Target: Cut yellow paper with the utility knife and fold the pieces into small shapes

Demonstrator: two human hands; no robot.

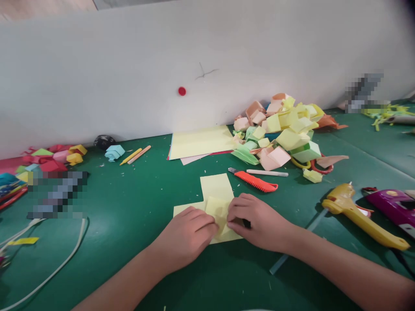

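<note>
Pale yellow sticky-note-sized paper pieces point(216, 185) lie on the green table in front of me, partly overlapping. On top of them is a smaller raised piece of yellow paper point(216, 208), which looks folded. My left hand point(191, 235) closes its fingers on the lower left of that piece. From the other side my right hand point(256, 222) pinches its right edge. The fingertips hide the lower part of the fold. Beyond my right hand lies an orange utility knife point(256, 180), with a thin pale stick point(267, 172) beside it.
A yellow hot glue gun point(363, 211) with a glue stick lies right, near a purple tool point(394, 207). Folded paper boxes point(292, 129) heap at back right beside stacked sheets point(201, 142). Two markers point(134, 156), coloured paper shapes point(55, 160) and a white cable point(71, 255) lie left.
</note>
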